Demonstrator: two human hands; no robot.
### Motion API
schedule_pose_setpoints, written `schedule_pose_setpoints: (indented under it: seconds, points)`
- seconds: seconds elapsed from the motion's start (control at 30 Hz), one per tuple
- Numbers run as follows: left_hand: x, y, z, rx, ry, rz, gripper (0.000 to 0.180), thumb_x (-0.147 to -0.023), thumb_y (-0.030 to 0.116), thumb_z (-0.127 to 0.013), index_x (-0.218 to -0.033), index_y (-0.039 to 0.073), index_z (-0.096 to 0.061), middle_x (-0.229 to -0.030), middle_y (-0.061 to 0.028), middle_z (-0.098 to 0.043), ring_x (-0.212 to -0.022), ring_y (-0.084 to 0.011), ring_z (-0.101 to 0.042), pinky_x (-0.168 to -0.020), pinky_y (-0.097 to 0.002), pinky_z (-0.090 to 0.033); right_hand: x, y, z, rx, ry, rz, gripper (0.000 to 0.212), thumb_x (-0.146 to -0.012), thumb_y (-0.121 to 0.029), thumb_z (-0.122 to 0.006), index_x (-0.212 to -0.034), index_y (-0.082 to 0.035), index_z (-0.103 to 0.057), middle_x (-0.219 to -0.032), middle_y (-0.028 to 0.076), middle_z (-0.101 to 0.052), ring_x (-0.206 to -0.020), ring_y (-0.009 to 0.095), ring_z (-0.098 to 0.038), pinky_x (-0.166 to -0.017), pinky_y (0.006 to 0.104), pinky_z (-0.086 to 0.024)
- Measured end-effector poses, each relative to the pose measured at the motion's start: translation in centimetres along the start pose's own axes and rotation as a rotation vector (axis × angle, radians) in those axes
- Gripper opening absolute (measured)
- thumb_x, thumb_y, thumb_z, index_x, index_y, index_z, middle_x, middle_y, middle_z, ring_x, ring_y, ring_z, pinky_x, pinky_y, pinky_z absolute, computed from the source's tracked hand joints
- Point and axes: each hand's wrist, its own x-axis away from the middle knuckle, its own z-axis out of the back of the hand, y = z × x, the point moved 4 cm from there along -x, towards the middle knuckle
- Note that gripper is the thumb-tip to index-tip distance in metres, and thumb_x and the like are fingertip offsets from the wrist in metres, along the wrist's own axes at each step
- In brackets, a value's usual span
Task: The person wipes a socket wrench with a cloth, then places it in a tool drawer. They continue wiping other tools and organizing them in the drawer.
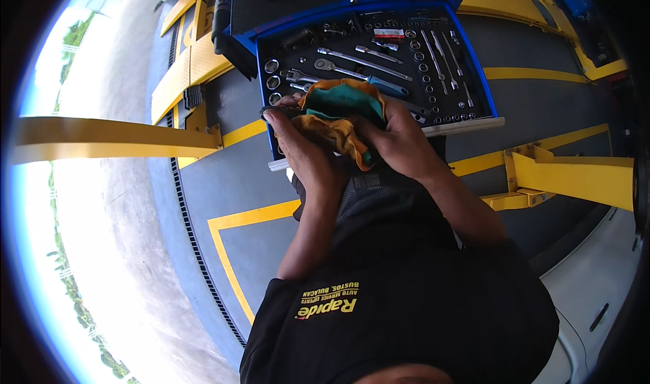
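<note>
Over the open tool drawer (467, 122), both my hands hold an orange and green cloth (342, 101) that is bunched and folded open at the top. My left hand (302, 142) grips its left side, thumb on top. Something small and dark (266, 112) shows by the left thumb, too little of it to name. My right hand (399, 137) closes on the cloth's right edge, with some fingers hidden in the folds. Just beyond the cloth lies a ratchet (326, 65) with a blue handle.
The drawer belongs to a blue tool cabinet (352, 3) with a dark top. Sockets (272, 66), extension bars (365, 64) and other hand tools lie inside. Yellow lift arms (115, 140) (572, 179) stand at both sides. A white car (589, 303) is at lower right.
</note>
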Motion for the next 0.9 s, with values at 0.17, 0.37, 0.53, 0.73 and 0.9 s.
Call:
schedule_pose_setpoints:
  seconds: [0.17,0.37,0.53,0.73,0.9]
  points:
    - [-1.9,-1.6,2.7,-0.414,-0.203,0.208,0.041,-0.114,0.047,-0.061,-0.126,0.008,-0.070,-0.091,-0.0015,-0.069,-0.083,-0.0097,-0.065,-0.077,-0.0278,-0.053,-2.4,1.8,6.5,-0.030,0.441,0.040,0.034,-0.107,-0.021,-0.072,-0.128,0.005,-0.070,-0.114,0.008,-0.078,-0.103,0.013,-0.072,-0.093,0.0318,-0.057]
    - [-3.3,-6.9,5.3,-0.268,-0.105,0.482,0.027,-0.110,0.028,-0.068,-0.112,0.002,-0.065,-0.083,-0.0074,-0.070,-0.078,-0.0147,-0.073,-0.070,-0.0301,-0.056,-4.3,1.1,13.4,0.374,0.870,0.263,0.033,-0.108,-0.026,-0.072,-0.123,0.003,-0.075,-0.107,0.007,-0.078,-0.099,0.012,-0.071,-0.090,0.0305,-0.055]
    - [-3.1,-11.0,7.1,-0.326,-0.168,0.415,0.026,-0.109,0.023,-0.064,-0.126,0.003,-0.062,-0.099,-0.0077,-0.068,-0.077,-0.0134,-0.062,-0.068,-0.0280,-0.049,-3.1,0.2,12.9,0.619,0.779,0.345,0.028,-0.104,-0.024,-0.075,-0.119,0.000,-0.076,-0.104,0.013,-0.081,-0.096,0.022,-0.077,-0.090,0.0365,-0.057]
    - [-4.3,-12.7,4.8,-0.196,-0.227,0.543,0.046,-0.110,0.025,-0.051,-0.150,0.004,-0.054,-0.100,-0.0047,-0.063,-0.075,-0.0108,-0.052,-0.066,-0.0268,-0.042,-3.3,3.5,12.0,0.656,0.685,0.228,0.028,-0.102,-0.023,-0.076,-0.119,-0.001,-0.076,-0.112,0.014,-0.078,-0.106,0.028,-0.076,-0.096,0.0394,-0.057]
    - [-4.9,-14.1,5.0,-0.085,-0.326,0.496,0.045,-0.108,0.014,-0.058,-0.149,-0.003,-0.051,-0.106,-0.0053,-0.067,-0.088,-0.0124,-0.062,-0.079,-0.0288,-0.052,-5.2,4.9,9.4,0.760,0.465,0.254,0.034,-0.105,-0.027,-0.075,-0.121,0.003,-0.073,-0.105,0.014,-0.076,-0.099,0.023,-0.076,-0.091,0.0371,-0.057]
